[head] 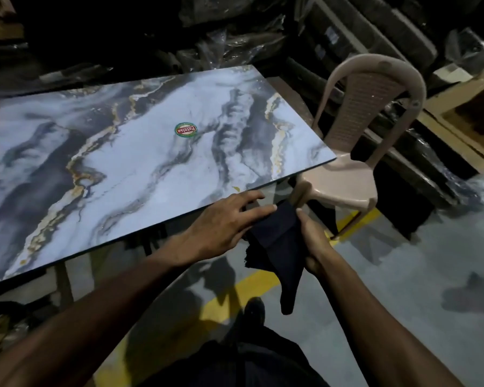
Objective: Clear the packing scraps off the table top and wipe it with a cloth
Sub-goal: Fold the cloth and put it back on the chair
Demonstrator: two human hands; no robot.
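A marble-patterned table top (pixel 140 163) in white, grey and gold fills the left and middle, with a round green and red sticker (pixel 185 130) near its centre. Just off its near right corner I hold a dark navy cloth (pixel 280 247), folded, its tail hanging down. My right hand (pixel 315 241) grips the cloth from the right side. My left hand (pixel 224 224) lies on the cloth's left part with fingers stretched out flat, over the table's near edge. No scraps show on the table top.
A beige plastic chair (pixel 358 152) stands at the table's right corner. Plastic-wrapped dark goods (pixel 235 37) are stacked behind the table, and cardboard (pixel 464 113) lies at the right. The grey floor has yellow lines (pixel 229 297). My shoe (pixel 253 311) is below the cloth.
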